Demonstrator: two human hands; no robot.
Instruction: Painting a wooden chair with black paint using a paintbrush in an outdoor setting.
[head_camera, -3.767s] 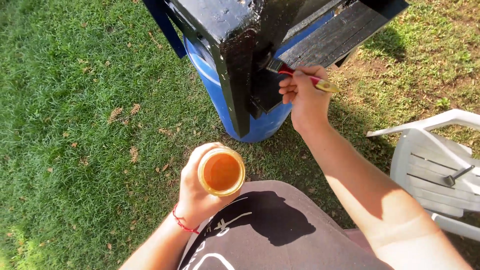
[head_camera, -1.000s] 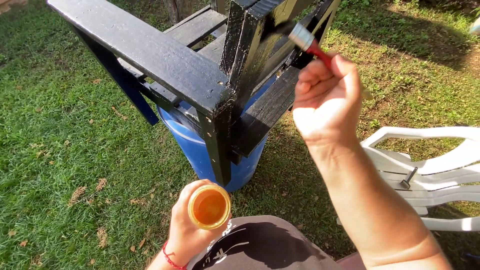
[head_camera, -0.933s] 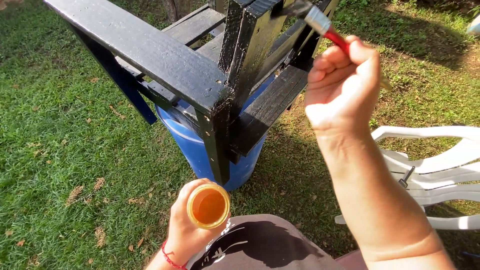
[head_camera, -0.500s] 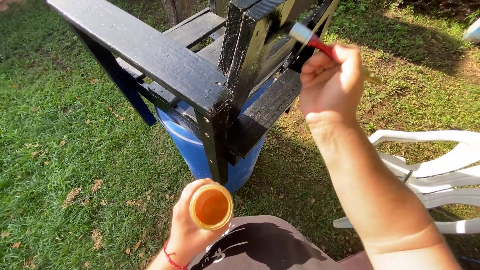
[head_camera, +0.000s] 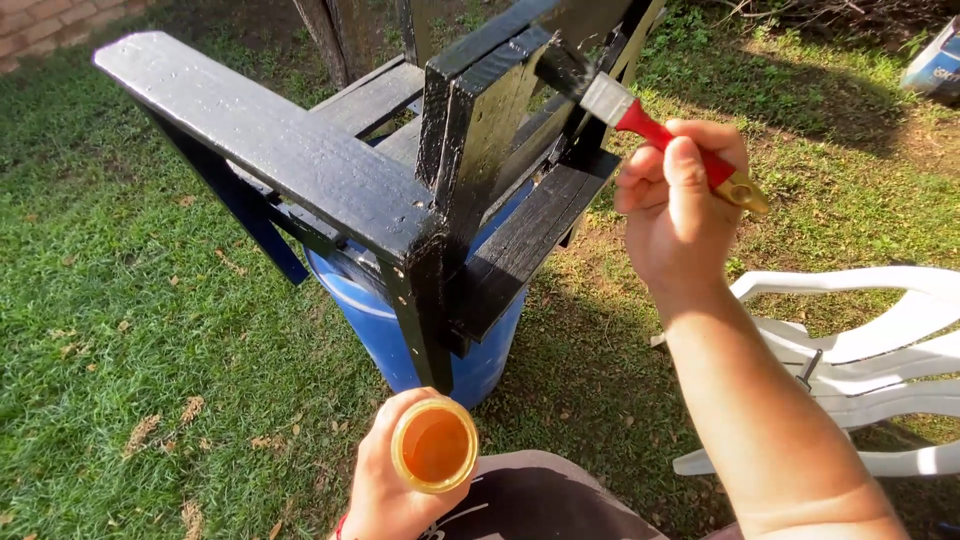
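Observation:
My right hand (head_camera: 676, 206) grips a paintbrush (head_camera: 640, 118) with a red and gold handle. Its dark bristles touch the upper edge of a black wooden chair (head_camera: 330, 175), whose painted boards look wet and glossy. The chair lies overturned on a blue plastic barrel (head_camera: 380, 330). My left hand (head_camera: 385, 485) holds a small round jar (head_camera: 434, 445) of amber liquid low in the view, close to my lap, just below the chair's nearest corner post.
A white plastic chair (head_camera: 870, 350) lies on its side at the right, close to my right forearm. Grass surrounds the barrel. A brick edge (head_camera: 45, 30) runs along the top left, and a blue and white container (head_camera: 938, 65) sits at the top right.
My right hand has swung the brush along the chair's upper boards, up and back down, and now sits slightly lower and left. The jar hand has stayed nearly still.

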